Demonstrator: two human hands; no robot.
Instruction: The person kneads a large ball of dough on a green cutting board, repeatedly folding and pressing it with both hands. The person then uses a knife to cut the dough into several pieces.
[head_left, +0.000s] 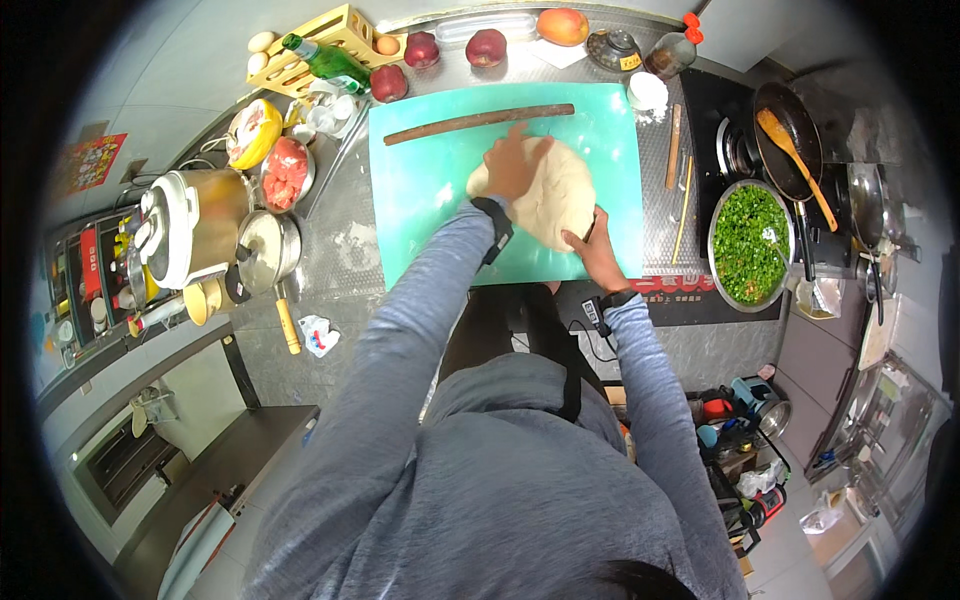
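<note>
A large pale mound of dough (559, 184) rests on a turquoise mat (420, 217) spread over the metal counter. My left hand (516, 163) lies across the dough's upper left part, its fingers apart and slightly blurred. At the lower right edge of the dough, my right hand (598, 253) grips it, thumb on top and fingers along the side. Beyond the dough, a thin brown wooden rolling pin (480, 124) lies slantwise across the mat.
To the right are a steel bowl of chopped greens (750, 247), a wok (787, 135) with a wooden spatula, and a white cup of flour (647, 91). On the left stand a bowl of raw meat (286, 176), a lidded saucepan (268, 251), a rice cooker (202, 217) and a green bottle (334, 66).
</note>
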